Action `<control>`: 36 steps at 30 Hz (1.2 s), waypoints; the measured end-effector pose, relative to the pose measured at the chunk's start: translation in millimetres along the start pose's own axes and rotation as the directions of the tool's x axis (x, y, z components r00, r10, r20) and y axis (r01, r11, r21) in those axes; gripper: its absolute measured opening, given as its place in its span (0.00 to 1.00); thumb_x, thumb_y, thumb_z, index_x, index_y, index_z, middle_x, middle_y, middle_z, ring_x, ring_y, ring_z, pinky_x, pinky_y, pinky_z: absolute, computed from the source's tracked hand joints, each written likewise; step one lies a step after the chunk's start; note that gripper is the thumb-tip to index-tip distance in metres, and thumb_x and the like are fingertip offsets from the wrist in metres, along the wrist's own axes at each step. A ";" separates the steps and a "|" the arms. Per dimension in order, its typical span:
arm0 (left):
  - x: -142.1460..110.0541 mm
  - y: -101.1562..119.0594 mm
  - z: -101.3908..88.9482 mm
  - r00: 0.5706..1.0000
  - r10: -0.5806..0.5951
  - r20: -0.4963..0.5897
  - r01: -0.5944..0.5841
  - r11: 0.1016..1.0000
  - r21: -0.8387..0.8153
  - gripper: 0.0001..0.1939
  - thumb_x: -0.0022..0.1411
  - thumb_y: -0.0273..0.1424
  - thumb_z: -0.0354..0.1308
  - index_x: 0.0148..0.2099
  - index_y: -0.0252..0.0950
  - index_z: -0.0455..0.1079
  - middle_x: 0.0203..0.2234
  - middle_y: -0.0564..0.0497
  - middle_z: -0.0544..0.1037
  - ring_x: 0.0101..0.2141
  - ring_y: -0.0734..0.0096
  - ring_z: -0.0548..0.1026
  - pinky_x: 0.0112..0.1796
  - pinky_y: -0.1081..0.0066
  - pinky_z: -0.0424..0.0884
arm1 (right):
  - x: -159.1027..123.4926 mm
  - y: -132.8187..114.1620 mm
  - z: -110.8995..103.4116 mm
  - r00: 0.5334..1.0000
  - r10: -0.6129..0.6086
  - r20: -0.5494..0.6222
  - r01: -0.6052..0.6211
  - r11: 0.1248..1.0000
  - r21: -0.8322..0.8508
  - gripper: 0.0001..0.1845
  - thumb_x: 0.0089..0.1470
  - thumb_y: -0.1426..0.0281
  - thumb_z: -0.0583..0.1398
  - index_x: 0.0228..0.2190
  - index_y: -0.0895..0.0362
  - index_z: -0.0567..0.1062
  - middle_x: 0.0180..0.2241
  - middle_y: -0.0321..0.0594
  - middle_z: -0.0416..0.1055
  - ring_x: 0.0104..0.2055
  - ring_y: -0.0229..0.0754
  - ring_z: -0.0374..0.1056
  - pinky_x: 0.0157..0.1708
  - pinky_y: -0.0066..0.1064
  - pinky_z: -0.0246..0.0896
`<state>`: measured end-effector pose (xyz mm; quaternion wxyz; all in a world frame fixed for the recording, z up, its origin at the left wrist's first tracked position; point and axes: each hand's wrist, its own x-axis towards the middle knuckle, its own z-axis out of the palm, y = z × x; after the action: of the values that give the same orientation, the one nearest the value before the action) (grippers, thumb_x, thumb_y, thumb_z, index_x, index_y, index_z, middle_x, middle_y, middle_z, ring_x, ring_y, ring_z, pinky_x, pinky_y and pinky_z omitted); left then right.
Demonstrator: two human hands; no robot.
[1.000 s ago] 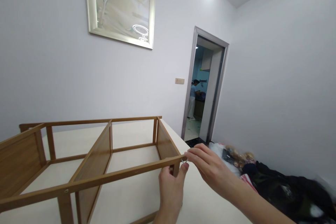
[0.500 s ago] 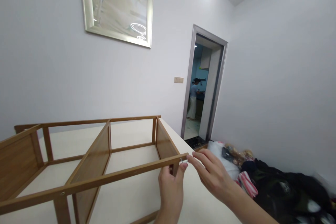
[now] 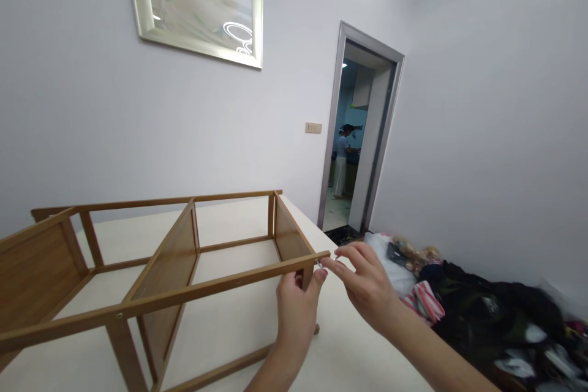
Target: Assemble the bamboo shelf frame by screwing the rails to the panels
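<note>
Had the wooden rack [image 3: 168, 251] lying on the white table [image 3: 353, 352], seemingly mostly joined with maybe one corner left to fasten, left hand [image 3: 297, 309] wrapped round the corner post [image 3: 309, 272], right hand [image 3: 370, 285] half-curled by a small metal piece [image 3: 320, 263] (couldn't tell if pinched).

Shelf frame [image 3: 172, 257]: smooth wood, visible grain, soft sheen
Small rail-end part [image 3: 318, 263]: shiny, looks like metal
Tabletop [image 3: 225, 334]: smooth, nearly matt
Picture frame [image 3: 202, 52]: glossy, metallic-looking
Door frame [image 3: 333, 122]: satiny, metal-looking
Wall [image 3: 482, 122]: smooth, matt
Heap [image 3: 482, 300]: crumpled cloth, mostly matt
</note>
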<state>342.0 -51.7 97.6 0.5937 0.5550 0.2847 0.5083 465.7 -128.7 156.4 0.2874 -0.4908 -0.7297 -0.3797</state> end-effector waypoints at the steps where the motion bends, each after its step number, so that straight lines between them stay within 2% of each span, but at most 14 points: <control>1: -1.1 -1.9 -3.6 1.000 0.016 0.015 -0.016 1.000 0.024 0.20 0.54 0.41 0.65 0.44 0.33 0.74 0.38 0.42 0.81 0.39 0.58 0.78 0.42 0.62 0.73 | 1.7 -1.0 -1.6 1.000 0.023 0.017 -0.023 1.000 0.013 0.18 0.61 0.82 0.53 0.44 0.54 0.75 0.36 0.44 0.70 0.39 0.44 0.62 0.37 0.36 0.62; 6: -9.8 -21.8 -34.1 0.992 0.120 0.048 -0.128 0.956 0.264 0.15 0.58 0.38 0.60 0.45 0.37 0.70 0.42 0.45 0.78 0.42 0.63 0.76 0.45 0.62 0.71 | 11.4 -2.6 -11.6 0.984 0.071 0.162 -0.079 0.996 0.038 0.22 0.60 0.85 0.49 0.43 0.54 0.76 0.36 0.44 0.70 0.39 0.44 0.60 0.37 0.38 0.59; 8: -15.7 -35.1 -49.6 0.984 0.134 0.114 -0.170 0.893 0.416 0.11 0.60 0.36 0.58 0.44 0.37 0.69 0.41 0.47 0.77 0.42 0.63 0.75 0.45 0.61 0.71 | 13.2 -4.9 -15.6 0.980 0.080 0.184 -0.089 0.995 0.040 0.22 0.60 0.85 0.49 0.41 0.54 0.77 0.36 0.45 0.70 0.40 0.45 0.60 0.38 0.38 0.58; 11: -27.6 -57.7 -68.7 0.964 0.089 0.252 -0.232 0.749 0.621 0.10 0.60 0.32 0.56 0.44 0.37 0.69 0.40 0.47 0.75 0.44 0.61 0.73 0.46 0.61 0.70 | 5.5 -16.1 -17.8 0.980 0.078 0.186 -0.095 0.992 0.084 0.20 0.57 0.86 0.50 0.40 0.55 0.76 0.37 0.45 0.69 0.42 0.45 0.60 0.40 0.39 0.59; 14: -40.2 -76.7 -76.9 0.930 0.021 0.367 -0.316 0.556 0.769 0.11 0.59 0.28 0.56 0.46 0.36 0.69 0.40 0.47 0.75 0.45 0.59 0.72 0.48 0.60 0.68 | -20.9 -35.8 -10.2 0.972 0.068 0.224 -0.099 0.987 0.130 0.21 0.57 0.86 0.50 0.41 0.54 0.75 0.40 0.45 0.69 0.44 0.46 0.60 0.41 0.40 0.61; 16: -46.7 -84.3 -76.4 0.915 -0.009 0.403 -0.362 0.422 0.831 0.10 0.60 0.27 0.54 0.45 0.35 0.70 0.39 0.46 0.75 0.45 0.57 0.72 0.48 0.59 0.66 | -47.7 -49.0 0.3 0.964 0.067 0.257 -0.108 0.982 0.152 0.22 0.57 0.87 0.49 0.41 0.54 0.74 0.41 0.45 0.68 0.45 0.45 0.61 0.41 0.39 0.64; 19: -51.9 -88.2 -72.5 0.910 -0.016 0.414 -0.389 0.311 0.867 0.09 0.64 0.28 0.51 0.44 0.35 0.71 0.38 0.46 0.74 0.43 0.57 0.71 0.47 0.58 0.65 | -90.8 -60.7 18.8 0.942 0.115 0.315 -0.166 0.976 0.140 0.17 0.59 0.84 0.51 0.39 0.55 0.74 0.43 0.47 0.67 0.49 0.47 0.62 0.43 0.40 0.66; 22: -52.8 -87.3 -70.3 0.913 -0.009 0.409 -0.390 0.285 0.876 0.10 0.65 0.28 0.50 0.45 0.35 0.71 0.38 0.46 0.74 0.43 0.57 0.70 0.46 0.59 0.65 | -122.2 -61.9 34.8 0.907 0.183 0.380 -0.256 0.955 0.152 0.18 0.58 0.85 0.52 0.42 0.54 0.74 0.41 0.43 0.66 0.43 0.42 0.64 0.37 0.32 0.67; 25: -52.3 -86.5 -70.6 0.912 -0.010 0.409 -0.390 0.281 0.877 0.09 0.65 0.30 0.52 0.45 0.35 0.71 0.38 0.46 0.74 0.44 0.56 0.70 0.46 0.59 0.65 | -134.4 -60.1 46.2 0.893 0.206 0.401 -0.303 0.933 0.195 0.21 0.58 0.86 0.50 0.45 0.55 0.72 0.37 0.40 0.64 0.38 0.40 0.64 0.34 0.29 0.65; 30: -52.0 -87.2 -70.5 0.910 -0.018 0.414 -0.393 0.279 0.876 0.10 0.65 0.34 0.55 0.45 0.35 0.72 0.38 0.46 0.74 0.43 0.55 0.70 0.45 0.59 0.65 | -130.7 -62.9 52.1 0.854 0.217 0.473 -0.377 0.885 0.274 0.10 0.62 0.80 0.51 0.38 0.57 0.71 0.34 0.38 0.64 0.37 0.41 0.63 0.35 0.30 0.63; 33: -51.2 -86.0 -69.3 0.910 -0.017 0.414 -0.394 0.277 0.877 0.10 0.65 0.34 0.55 0.44 0.35 0.72 0.38 0.46 0.74 0.43 0.55 0.71 0.45 0.58 0.65 | -127.2 -64.3 50.7 0.826 0.236 0.511 -0.409 0.876 0.256 0.12 0.62 0.81 0.50 0.38 0.57 0.71 0.34 0.39 0.62 0.36 0.40 0.62 0.34 0.29 0.62; 36: -49.6 -84.3 -68.3 0.911 -0.018 0.412 -0.391 0.283 0.876 0.11 0.64 0.35 0.55 0.43 0.34 0.72 0.37 0.46 0.74 0.42 0.55 0.71 0.44 0.59 0.66 | -124.9 -62.6 50.8 0.830 0.232 0.508 -0.402 0.879 0.256 0.16 0.60 0.84 0.48 0.39 0.57 0.71 0.36 0.39 0.61 0.36 0.40 0.61 0.34 0.29 0.61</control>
<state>288.6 -60.8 -8.7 0.1274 0.9048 0.3513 0.2043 449.0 -162.8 12.7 0.2479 -0.6232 -0.7392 -0.0612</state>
